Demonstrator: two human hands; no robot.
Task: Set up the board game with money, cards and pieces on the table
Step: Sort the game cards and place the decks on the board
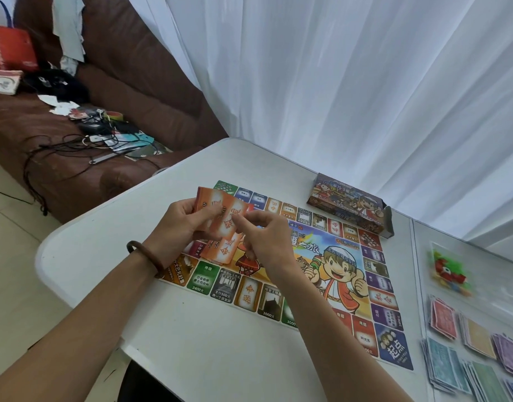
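A brown sofa [110,91] fills the upper left of the frame, strewn with black cables [75,140] and a red bag [11,50]. A white curtain [336,82] hangs across the upper right.

In the middle, on the white table [220,343], lies the game board [330,274]. Both forearms cross its lower left part and hide some squares. Above the board's left end, the left hand [185,220], with a dark bracelet [145,256] on its wrist, grasps a loose fan of orange cards [220,210]. The right hand [264,239], fingers curled, pinches the fan's near edge.

The game box [348,207] lies just beyond the board's upper right edge, its end flap open and its inside hidden. At the right edge, a clear bag [449,271] holds coloured pieces. Below it lie separate money stacks [478,338] in red, yellow, purple, blue and green.
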